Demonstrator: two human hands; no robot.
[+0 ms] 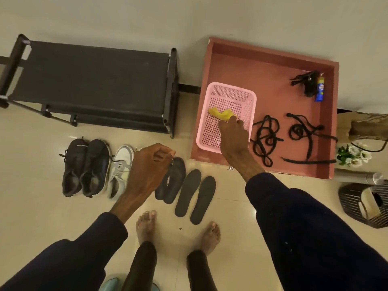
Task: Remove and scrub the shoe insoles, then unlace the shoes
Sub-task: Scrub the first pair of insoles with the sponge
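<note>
My right hand (233, 135) reaches into a pink basket (253, 101) and its fingertips pinch the end of a yellow cloth (220, 114) lying inside. My left hand (150, 164) hovers with curled fingers over two overlapping dark insoles (174, 183); I cannot tell whether it holds anything. Two more dark insoles (188, 192) (203, 199) lie flat on the floor beside them. A pair of dark shoes (86, 166) and a white sneaker (120, 166) stand to the left. Black laces (265, 137) (304, 133) lie loose in the reddish tray (273, 59).
A black brush (306, 82) and a blue bottle (320, 89) rest in the tray's far right corner. A black shoe rack (94, 80) stands against the wall at left. At right sit a wire basket (357, 206), a steel flask (361, 177) and flowers (352, 154). My bare feet (147, 225) stand below the insoles.
</note>
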